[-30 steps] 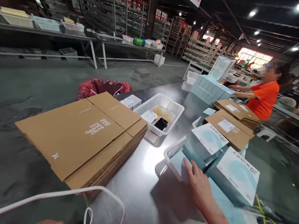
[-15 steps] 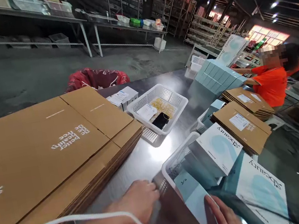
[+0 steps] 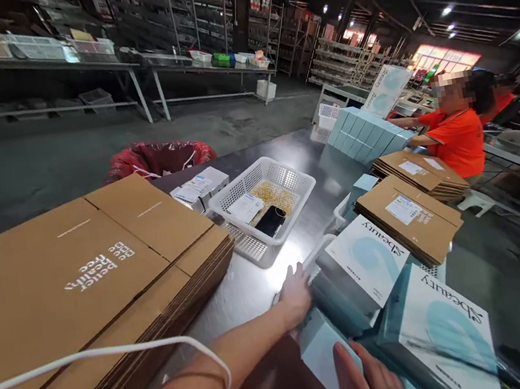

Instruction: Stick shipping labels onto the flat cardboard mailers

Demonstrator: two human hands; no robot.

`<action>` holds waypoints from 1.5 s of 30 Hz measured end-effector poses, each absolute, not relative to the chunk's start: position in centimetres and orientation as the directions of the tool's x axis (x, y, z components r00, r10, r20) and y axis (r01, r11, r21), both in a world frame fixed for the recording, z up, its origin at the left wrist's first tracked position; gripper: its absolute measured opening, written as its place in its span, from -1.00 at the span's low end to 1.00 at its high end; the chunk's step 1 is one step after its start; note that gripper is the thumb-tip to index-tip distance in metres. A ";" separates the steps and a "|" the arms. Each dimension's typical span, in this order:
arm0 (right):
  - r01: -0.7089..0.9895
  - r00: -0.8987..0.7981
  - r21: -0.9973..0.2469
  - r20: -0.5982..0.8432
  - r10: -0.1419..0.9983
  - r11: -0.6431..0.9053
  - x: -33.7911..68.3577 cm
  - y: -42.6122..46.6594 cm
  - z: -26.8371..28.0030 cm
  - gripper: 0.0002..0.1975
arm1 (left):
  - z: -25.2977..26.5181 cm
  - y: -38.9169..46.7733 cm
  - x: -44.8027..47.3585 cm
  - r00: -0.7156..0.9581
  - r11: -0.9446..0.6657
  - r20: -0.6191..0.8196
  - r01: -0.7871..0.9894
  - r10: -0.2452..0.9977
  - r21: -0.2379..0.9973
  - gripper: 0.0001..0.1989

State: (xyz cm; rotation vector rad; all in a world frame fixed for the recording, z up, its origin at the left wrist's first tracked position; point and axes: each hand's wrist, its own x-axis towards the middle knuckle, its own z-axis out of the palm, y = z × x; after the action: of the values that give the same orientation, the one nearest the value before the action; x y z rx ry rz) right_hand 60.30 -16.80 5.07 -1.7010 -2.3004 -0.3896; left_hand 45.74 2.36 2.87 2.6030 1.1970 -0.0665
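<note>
At the white basket (image 3: 319, 251) nearest you, a blue box (image 3: 317, 348) lies under your right hand (image 3: 376, 378), beside 2 larger boxes (image 3: 369, 259); your left hand (image 3: 295, 295) is over the basket's edge. Whether either grips cannot be told.

a smooth, glossy finish is being shown by the metal tabletop (image 3: 251, 290), matt cardboard by the carton stack (image 3: 97, 240), crinkled shiny plastic by the red liner (image 3: 133, 161), while perforated plastic is being displayed by the white basket (image 3: 295, 175), smooth card by the pale-blue boxes (image 3: 365, 260).
</note>
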 end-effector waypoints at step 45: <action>0.531 -0.427 -0.835 -0.116 0.897 0.144 9.6 -7.3 16.1 -0.64 | 17.8 -4.3 -11.6 0.331 -0.086 0.058 0.072 0.942 0.994 -0.78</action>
State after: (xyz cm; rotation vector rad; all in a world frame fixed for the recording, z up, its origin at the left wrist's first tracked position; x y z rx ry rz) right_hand 9.55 -7.26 16.07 -1.3652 -2.0166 1.1983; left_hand -11.57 -4.28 17.77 1.4651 0.9817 0.9668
